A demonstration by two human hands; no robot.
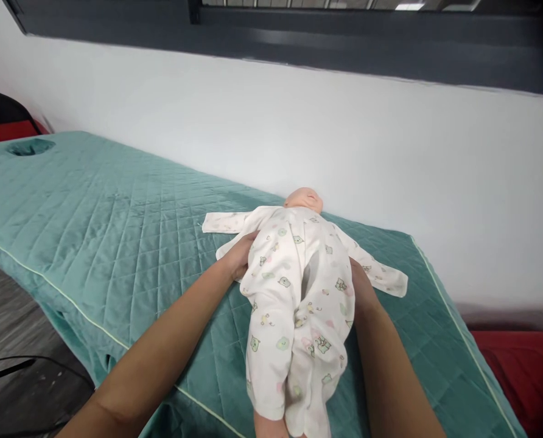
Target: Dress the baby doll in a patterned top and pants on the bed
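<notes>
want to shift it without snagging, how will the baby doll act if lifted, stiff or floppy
The baby doll may flop at the sleeves, which look flat with no hands showing at the cuffs. Its smooth head suggests a firmer, perhaps slicker part. Rolling seems unlikely while both sleeves spread wide on the quilted green cover.

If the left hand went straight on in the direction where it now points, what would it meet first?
Most likely the side of the white printed clothes, where the left hand seems to touch them. Part of the hand is hidden, so the exact contact is unclear.
</notes>
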